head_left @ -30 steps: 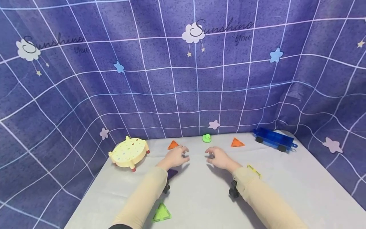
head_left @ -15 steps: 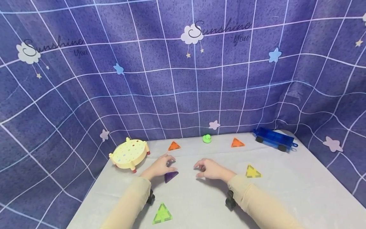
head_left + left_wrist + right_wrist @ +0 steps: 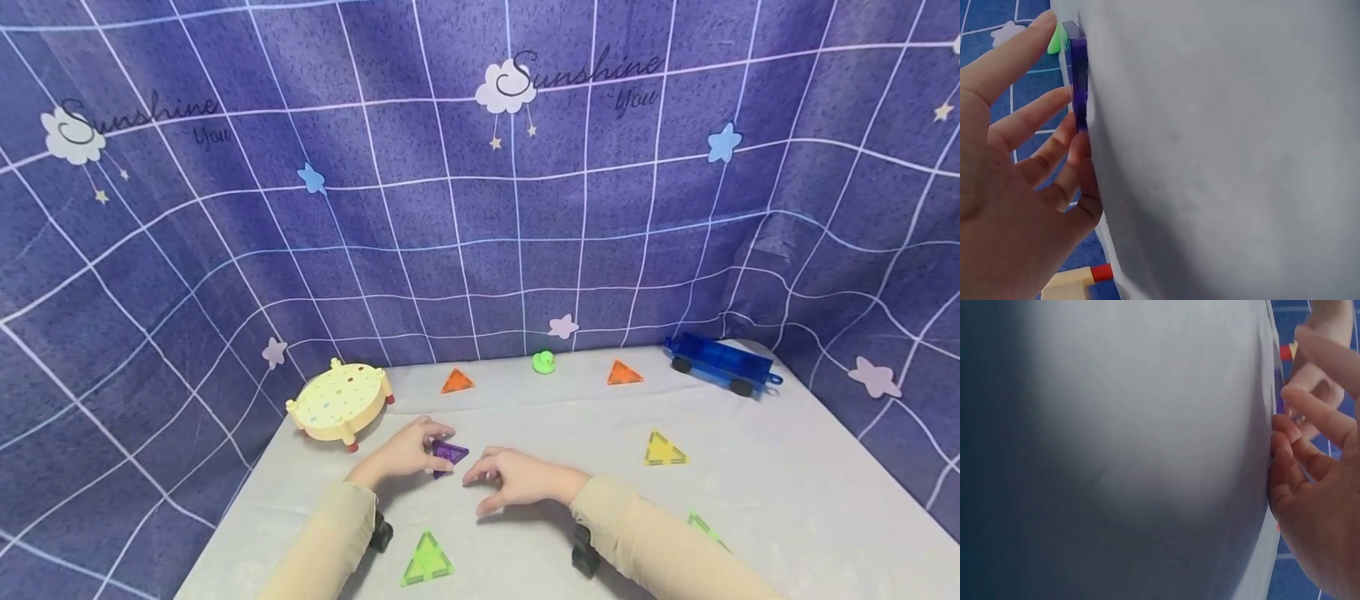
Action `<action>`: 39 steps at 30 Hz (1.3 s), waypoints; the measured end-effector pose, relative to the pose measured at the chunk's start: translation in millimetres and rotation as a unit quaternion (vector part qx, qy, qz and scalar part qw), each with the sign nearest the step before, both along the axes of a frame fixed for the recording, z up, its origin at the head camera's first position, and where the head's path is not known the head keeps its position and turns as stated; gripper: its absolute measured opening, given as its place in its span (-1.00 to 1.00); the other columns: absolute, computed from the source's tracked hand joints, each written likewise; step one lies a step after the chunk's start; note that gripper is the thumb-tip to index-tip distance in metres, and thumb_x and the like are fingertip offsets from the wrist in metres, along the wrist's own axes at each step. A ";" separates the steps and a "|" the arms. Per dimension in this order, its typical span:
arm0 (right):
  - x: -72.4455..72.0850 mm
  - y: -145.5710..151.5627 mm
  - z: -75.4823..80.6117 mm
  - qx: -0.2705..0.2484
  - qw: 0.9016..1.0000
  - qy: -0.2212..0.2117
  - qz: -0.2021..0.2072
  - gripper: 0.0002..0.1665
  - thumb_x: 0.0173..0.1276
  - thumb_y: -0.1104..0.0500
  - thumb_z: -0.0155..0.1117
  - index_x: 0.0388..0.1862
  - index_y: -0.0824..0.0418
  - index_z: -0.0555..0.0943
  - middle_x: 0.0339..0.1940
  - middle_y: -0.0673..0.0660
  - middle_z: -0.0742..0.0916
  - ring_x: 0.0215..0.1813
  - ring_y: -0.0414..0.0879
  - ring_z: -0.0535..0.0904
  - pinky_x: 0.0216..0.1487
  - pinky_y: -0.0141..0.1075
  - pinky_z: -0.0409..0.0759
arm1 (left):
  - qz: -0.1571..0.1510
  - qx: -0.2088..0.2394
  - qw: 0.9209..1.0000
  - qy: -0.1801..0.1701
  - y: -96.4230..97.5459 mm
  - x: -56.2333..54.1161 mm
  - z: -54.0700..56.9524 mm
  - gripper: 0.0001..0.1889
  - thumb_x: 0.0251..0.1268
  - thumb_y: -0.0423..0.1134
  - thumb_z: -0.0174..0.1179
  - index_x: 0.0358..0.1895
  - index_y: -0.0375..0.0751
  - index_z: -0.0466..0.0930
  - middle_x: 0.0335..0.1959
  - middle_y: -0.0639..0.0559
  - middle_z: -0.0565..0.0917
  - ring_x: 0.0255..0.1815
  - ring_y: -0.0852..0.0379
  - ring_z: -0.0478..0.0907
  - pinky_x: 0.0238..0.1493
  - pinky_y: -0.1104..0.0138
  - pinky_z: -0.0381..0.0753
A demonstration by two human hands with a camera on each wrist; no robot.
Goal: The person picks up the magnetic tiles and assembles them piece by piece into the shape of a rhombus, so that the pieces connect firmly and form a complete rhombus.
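Observation:
A purple triangular magnetic tile (image 3: pixel 450 454) lies on the table between the two hands. My left hand (image 3: pixel 408 450) is around its left side, thumb and fingers spread, the thumb overlapping the tile in the head view. The left wrist view shows the tile (image 3: pixel 1079 81) edge-on, with fingertips right at its near end and the thumb apart from it. My right hand (image 3: pixel 521 483) hovers just right of the tile, fingers parted and bent a little, holding nothing. In the right wrist view its fingers (image 3: pixel 1319 415) point towards the left hand, and only a sliver of purple shows.
Green triangle tiles (image 3: pixel 427 560) lie in front, one partly behind the right sleeve. A yellow triangle (image 3: pixel 663 450) is to the right. Along the back are two orange triangles (image 3: pixel 457 382), a small green duck (image 3: pixel 543 362), a blue wheeled base (image 3: pixel 720 364) and a cream round toy table (image 3: pixel 341 404).
Both hands have come back towards the person. The left moved left, to the purple tile; the right moved left and nearer, uncovering the yellow triangle and part of a green one.

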State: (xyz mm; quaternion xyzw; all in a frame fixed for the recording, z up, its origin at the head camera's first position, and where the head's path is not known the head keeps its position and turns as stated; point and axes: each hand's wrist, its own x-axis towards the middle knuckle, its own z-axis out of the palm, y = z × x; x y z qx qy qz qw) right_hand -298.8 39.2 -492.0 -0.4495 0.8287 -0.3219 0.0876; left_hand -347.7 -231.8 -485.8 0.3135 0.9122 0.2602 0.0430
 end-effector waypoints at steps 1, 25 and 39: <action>2.5 -3.2 0.7 0.004 1.000 -0.001 0.009 -0.40 0.16 -0.01 0.61 0.18 0.12 0.70 -0.14 0.03 0.61 -0.14 -0.19 0.51 -0.09 -0.46 0.44 | -0.006 -0.001 1.000 0.000 -0.2 0.6 0.4 -0.29 0.02 -0.01 0.55 0.23 -0.32 0.61 -0.04 -0.10 0.58 -0.15 0.02 0.47 -0.09 0.18 0.49; 36.7 -49.5 -1.7 0.085 0.984 0.113 0.112 -0.01 0.01 -0.27 0.64 0.45 -0.16 0.48 -0.05 -0.14 0.46 -0.12 -0.33 0.23 -0.12 -0.48 0.32 | 0.034 -0.036 0.999 0.000 -5.2 10.0 -0.5 -0.25 -0.19 -0.11 0.62 0.10 -0.40 0.50 -0.19 -0.04 0.43 -0.22 0.09 0.37 -0.07 0.15 0.48; 32.8 -39.4 0.0 0.084 0.987 0.110 0.083 -0.18 0.00 -0.18 0.68 0.28 -0.12 0.61 -0.14 -0.14 0.44 -0.17 -0.33 0.19 -0.13 -0.51 0.27 | 0.043 -0.037 0.998 0.000 -5.5 10.0 0.7 -0.34 -0.18 -0.14 0.60 0.02 -0.29 0.50 -0.22 -0.02 0.42 -0.24 0.10 0.35 -0.12 0.17 0.45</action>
